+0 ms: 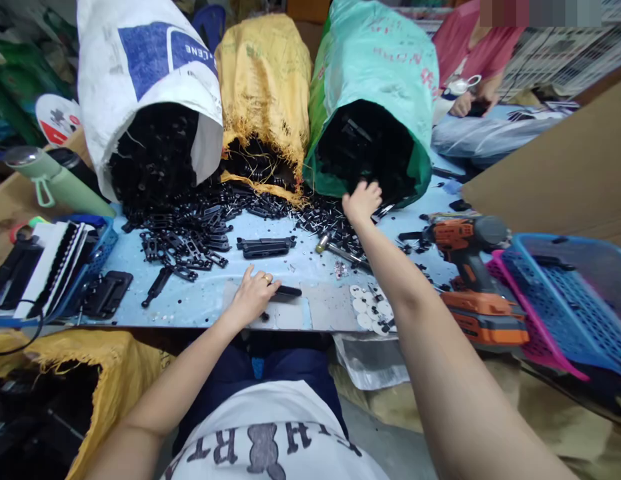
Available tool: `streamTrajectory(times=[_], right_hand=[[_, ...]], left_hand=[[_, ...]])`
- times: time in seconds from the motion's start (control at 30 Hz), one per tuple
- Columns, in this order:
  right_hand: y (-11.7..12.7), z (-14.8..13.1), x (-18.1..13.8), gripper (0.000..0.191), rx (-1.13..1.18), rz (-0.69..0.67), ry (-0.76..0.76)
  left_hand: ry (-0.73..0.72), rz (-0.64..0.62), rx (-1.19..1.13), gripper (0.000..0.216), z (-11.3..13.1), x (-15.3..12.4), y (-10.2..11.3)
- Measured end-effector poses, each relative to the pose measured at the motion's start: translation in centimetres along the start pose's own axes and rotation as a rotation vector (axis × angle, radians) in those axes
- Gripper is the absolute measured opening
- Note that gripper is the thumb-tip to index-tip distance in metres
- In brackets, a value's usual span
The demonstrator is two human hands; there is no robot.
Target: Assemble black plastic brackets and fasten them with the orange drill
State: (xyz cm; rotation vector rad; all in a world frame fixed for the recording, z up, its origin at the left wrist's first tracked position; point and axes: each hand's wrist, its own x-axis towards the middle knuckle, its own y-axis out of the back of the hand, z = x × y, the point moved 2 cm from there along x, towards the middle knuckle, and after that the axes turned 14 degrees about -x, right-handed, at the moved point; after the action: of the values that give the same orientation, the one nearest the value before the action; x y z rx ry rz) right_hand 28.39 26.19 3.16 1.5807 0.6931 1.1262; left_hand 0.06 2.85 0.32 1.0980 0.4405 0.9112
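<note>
Well, L hand (pixel 251 297) is closed on a black part (pixel 290 291) nr the front edge of the table (pixel 190 293); can't tell if R hand (pixel 363 201), at the mouth of the green sack (pixel 380 60), holds anything, b/c its palm's hidden.

Risks, I'd judge: a slack L grip could let the part skid off the edge; R fingers might get pricked by screws (pixel 315 219) strewn below the sack, or drag loose bits together. R forearm's nr the drill (pixel 470 270), so a wide sweep could knock it.

Materials: part looks like smooth plastic, slim & straight; screws thin, shiny; tool (pixel 343 252) rod-like, metallic, w/ a brassy end; discs (pixel 361 305) flat, white; drill chunky, orange/blk. White sack (pixel 150 60) has a smooth folded lip, yellow sack (pixel 263 73) a frayed, thready one.
</note>
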Motion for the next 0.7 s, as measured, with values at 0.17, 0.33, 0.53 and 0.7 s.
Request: streamTrajectory(times=[0.17, 0.33, 0.53, 0.7], right_hand=[[-2.6, 4.9, 5.4, 0.082, 0.054, -0.279, -0.610], [-3.6, 6.9, 4.6, 0.092, 0.149, -0.425, -0.564], [-3.2, 9.0, -1.8, 0.075, 0.210, -0.396, -0.109], [-1.6, 10.3, -5.2, 0.071, 0.089, -0.328, -0.030]], left_hand=[[0.053, 0.021, 0.067, 0.027, -0.6, -0.4, -0.3], [0.088, 0.010, 0.062, 0.028, -0.1, -1.1, -0.6], [0.082, -0.001, 0.029, 0.028, 0.2, -2.2, -0.4], [0.144, -0.041, 0.042, 0.027, 0.1, -2.4, -0.4]])
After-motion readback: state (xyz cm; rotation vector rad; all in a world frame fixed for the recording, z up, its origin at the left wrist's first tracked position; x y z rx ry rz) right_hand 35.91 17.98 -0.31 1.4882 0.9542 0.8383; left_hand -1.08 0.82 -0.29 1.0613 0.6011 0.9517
